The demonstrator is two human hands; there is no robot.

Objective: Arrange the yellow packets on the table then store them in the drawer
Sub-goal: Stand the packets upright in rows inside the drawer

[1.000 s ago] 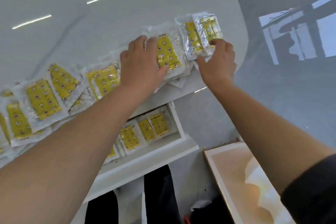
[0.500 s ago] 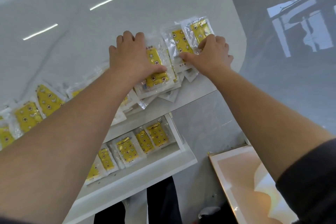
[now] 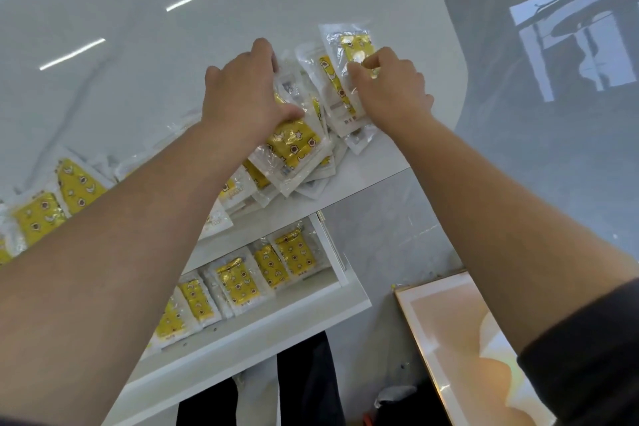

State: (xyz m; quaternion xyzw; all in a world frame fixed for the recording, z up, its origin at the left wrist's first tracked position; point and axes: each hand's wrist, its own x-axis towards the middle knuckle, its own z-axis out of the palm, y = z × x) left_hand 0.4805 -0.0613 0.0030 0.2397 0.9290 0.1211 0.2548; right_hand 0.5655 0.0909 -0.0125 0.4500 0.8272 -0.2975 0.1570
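**Both grips on the packets at the table's right corner**

Your left grip (image 3: pixel 242 93) is clamped on the pile of yellow packets (image 3: pixel 294 149). The fingers curl over the pile's far side and the thumb presses down on the top yellow face. The pile is fanned and untidy. It lies along the near edge of the table (image 3: pixel 207 28), close to the rounded right corner, and several wrappers jut toward that edge.

Your right grip (image 3: pixel 390 86) is narrow, with thumb and fingers pinching the end packet (image 3: pixel 354 41), the one lying farthest toward the right corner. That packet overlaps a neighbouring packet (image 3: pixel 326 71), which in turn lies against the pile under your left grip.

Toward the left along the near edge, loose packets (image 3: pixel 52 207) lie face up in an overlapping row. Your left forearm hides the stretch between them and the pile.

Below the near edge the drawer (image 3: pixel 276 325) stands pulled out. Stored packets (image 3: pixel 238 282) lie inside it in one overlapping row, yellow faces up, reaching nearly to the drawer's right wall. You cannot see the row's left end, because your forearm covers it.

Right of the drawer, a pale panel (image 3: pixel 460 339) sits on the grey floor (image 3: pixel 518 166). Your dark trousers (image 3: pixel 311 384) show beneath the drawer front.
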